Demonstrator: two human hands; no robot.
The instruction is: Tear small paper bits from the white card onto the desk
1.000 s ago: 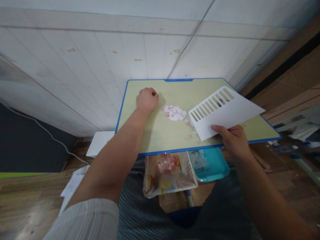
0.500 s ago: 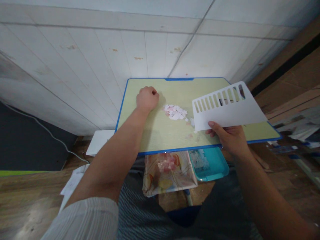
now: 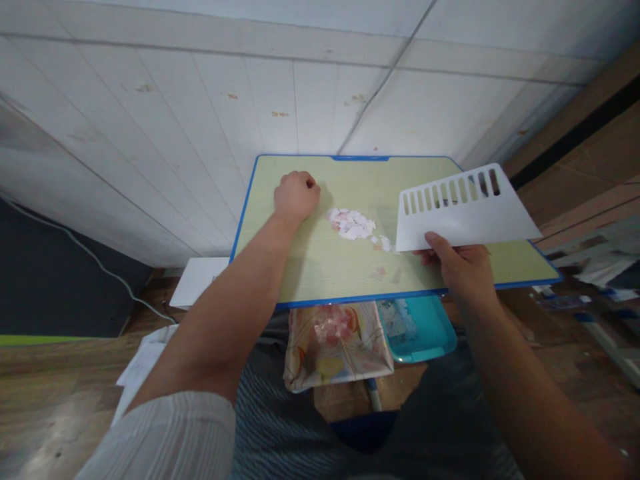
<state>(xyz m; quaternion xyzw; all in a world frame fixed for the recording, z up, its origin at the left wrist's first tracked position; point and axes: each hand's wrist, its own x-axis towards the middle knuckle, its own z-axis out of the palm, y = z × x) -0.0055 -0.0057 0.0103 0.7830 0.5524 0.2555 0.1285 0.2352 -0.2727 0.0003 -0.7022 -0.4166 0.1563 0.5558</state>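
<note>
- White slotted sheet [image 3: 467,225]: over the right part of the yellow tabletop [image 3: 330,273], pinched between thumb and fingers of the right hand [image 3: 465,268].
- Left hand [image 3: 297,197]: at the tabletop's left, fingers curled into a fist.
- Paper scraps [image 3: 353,225]: loosely heaped on the tabletop between both hands.

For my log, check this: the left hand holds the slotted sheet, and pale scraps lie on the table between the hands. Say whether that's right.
Not quite: the head view shows the right hand holding the slotted sheet, not the left hand. The pale scraps lie on the table between the hands.
</note>
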